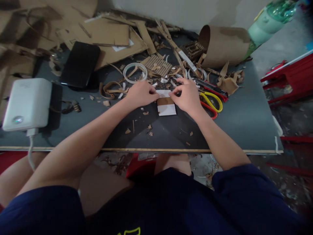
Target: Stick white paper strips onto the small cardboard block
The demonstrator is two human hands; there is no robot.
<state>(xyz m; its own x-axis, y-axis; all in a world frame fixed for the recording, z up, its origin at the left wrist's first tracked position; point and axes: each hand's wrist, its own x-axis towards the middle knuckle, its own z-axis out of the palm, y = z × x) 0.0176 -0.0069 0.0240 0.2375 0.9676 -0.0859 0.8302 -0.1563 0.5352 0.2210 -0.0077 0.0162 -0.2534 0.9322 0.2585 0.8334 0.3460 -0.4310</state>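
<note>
A small cardboard piece [166, 101] lies on the dark tabletop in front of me, brown across its middle. One white strip [166, 110] covers its near end and another white strip [163, 93] its far end. At the far left corner, my left hand [142, 93] is closed, thumb and forefinger pinching the edge. My right hand [187, 96] pinches the far right corner in the same way, its other fingers curled loosely above. The fingertips partly hide the far strip, so I cannot tell whether they grip the strip alone or the cardboard too.
Scissors with yellow and red handles [212, 101] and a utility knife [215, 88] lie right of my right hand. Tape rolls [125, 72], corrugated scraps [158, 65] and a cardboard tube [226, 45] are behind. On the left are a black phone [80, 63] and white power bank [28, 103].
</note>
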